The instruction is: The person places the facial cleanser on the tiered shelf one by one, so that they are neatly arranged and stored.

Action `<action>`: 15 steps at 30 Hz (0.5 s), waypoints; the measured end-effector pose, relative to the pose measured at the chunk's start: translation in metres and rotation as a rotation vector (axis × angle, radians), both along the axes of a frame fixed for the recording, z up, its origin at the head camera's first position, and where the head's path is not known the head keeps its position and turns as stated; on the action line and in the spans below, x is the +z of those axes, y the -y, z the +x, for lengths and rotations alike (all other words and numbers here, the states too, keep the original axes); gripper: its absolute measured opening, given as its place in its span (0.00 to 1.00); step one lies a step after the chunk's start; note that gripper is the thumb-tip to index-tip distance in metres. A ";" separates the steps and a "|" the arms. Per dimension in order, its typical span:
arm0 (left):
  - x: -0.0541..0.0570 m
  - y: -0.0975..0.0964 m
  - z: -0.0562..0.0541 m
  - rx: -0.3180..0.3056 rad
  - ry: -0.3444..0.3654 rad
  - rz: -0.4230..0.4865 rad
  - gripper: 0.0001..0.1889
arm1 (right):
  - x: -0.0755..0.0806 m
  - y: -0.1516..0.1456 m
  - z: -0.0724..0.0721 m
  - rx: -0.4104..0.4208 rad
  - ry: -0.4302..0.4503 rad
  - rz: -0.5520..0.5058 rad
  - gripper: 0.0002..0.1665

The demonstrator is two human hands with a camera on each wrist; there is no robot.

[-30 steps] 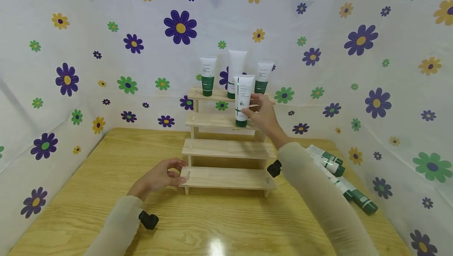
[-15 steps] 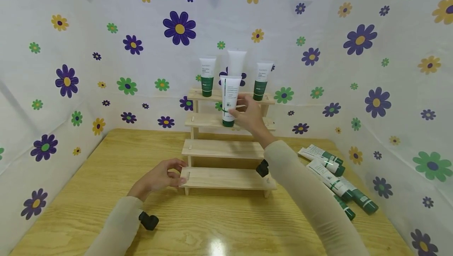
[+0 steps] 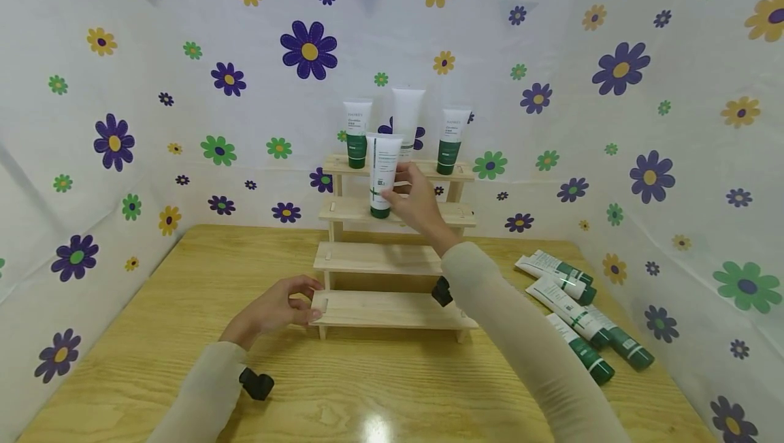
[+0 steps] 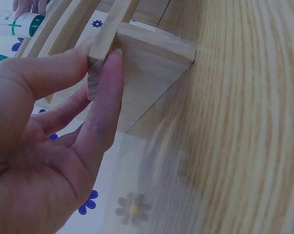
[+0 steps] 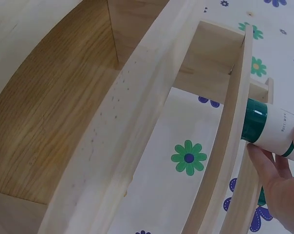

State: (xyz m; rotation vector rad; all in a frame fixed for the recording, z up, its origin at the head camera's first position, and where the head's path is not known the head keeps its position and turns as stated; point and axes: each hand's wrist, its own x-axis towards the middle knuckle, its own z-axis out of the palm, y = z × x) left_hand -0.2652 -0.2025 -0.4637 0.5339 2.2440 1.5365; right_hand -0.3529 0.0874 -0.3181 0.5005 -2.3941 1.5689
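My right hand (image 3: 416,201) holds a white tube with a green cap (image 3: 383,174) upright, cap down, at the second-highest step of a wooden tiered rack (image 3: 392,257). In the right wrist view the green cap (image 5: 254,120) is at that step's front edge; whether it bears on the board cannot be told. My left hand (image 3: 275,310) pinches the left end of the lowest step (image 3: 392,308) between thumb and fingers, as the left wrist view shows at the board end (image 4: 101,53). On the top step stand a left tube (image 3: 358,133), a taller middle tube (image 3: 407,116) and a right tube (image 3: 452,140).
Several more white and green tubes (image 3: 566,307) lie in a loose pile on the wooden table (image 3: 245,259), right of the rack and beside my right sleeve (image 3: 520,334). A white flowered cloth (image 3: 245,116) hangs behind and along both sides.
My right hand has carried the tube leftward along the second-highest step, uncovering the right tube on top and more of the pile. My left hand keeps its hold on the lowest step.
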 end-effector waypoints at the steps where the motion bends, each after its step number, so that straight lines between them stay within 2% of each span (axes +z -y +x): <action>1: 0.000 0.000 0.000 -0.002 0.001 0.005 0.32 | 0.000 0.001 0.000 0.005 -0.006 -0.002 0.29; 15: 0.004 0.000 0.002 0.011 0.006 -0.009 0.32 | -0.005 0.010 -0.005 0.029 -0.054 0.011 0.29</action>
